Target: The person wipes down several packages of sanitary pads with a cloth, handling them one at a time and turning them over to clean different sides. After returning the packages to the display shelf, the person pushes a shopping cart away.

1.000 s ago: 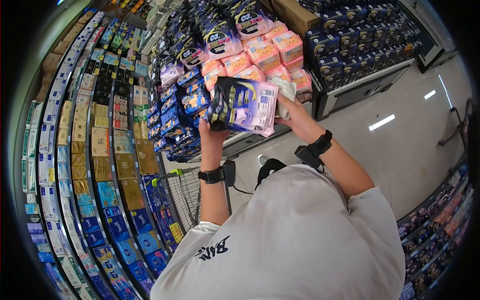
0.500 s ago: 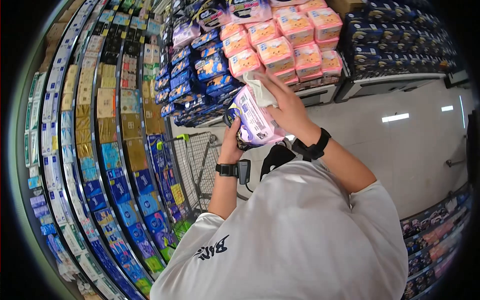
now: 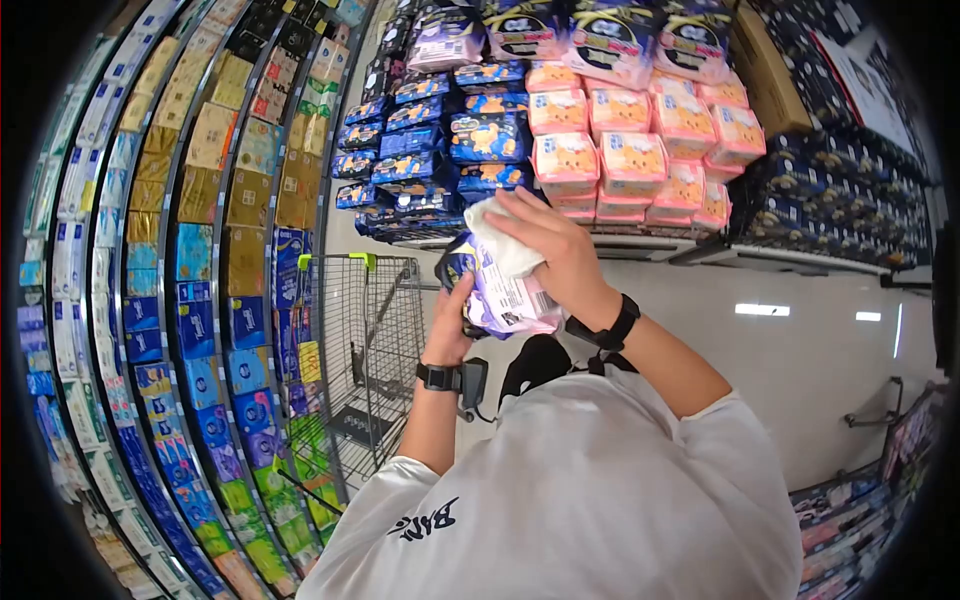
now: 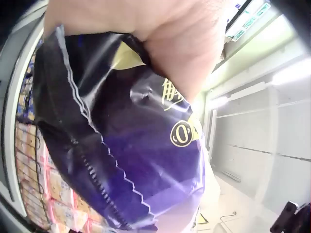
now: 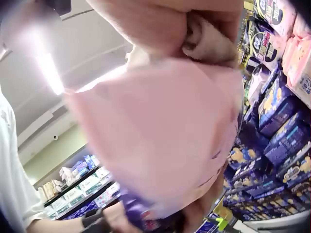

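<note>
A purple and pink plastic package (image 3: 500,295) is held up between both hands at chest height. My left hand (image 3: 452,318) grips its dark purple end from below; in the left wrist view the glossy purple package (image 4: 131,160) fills the frame under my left hand (image 4: 160,39). My right hand (image 3: 555,250) lies over the top of the pack and presses a white cloth (image 3: 503,245) against it. In the right wrist view the pink side of the package (image 5: 160,136) and the cloth (image 5: 209,41) sit under my right hand (image 5: 160,22).
A wire shopping cart (image 3: 365,350) stands just left of my arms. Curved shelves (image 3: 200,250) of boxed goods run along the left. Ahead, stacked blue packs (image 3: 440,150) and pink packs (image 3: 640,150) fill a display. Glossy floor (image 3: 800,330) lies to the right.
The package has come down from the display to chest height and turned on end. My right hand with the cloth has moved onto its top. The view has swung left.
</note>
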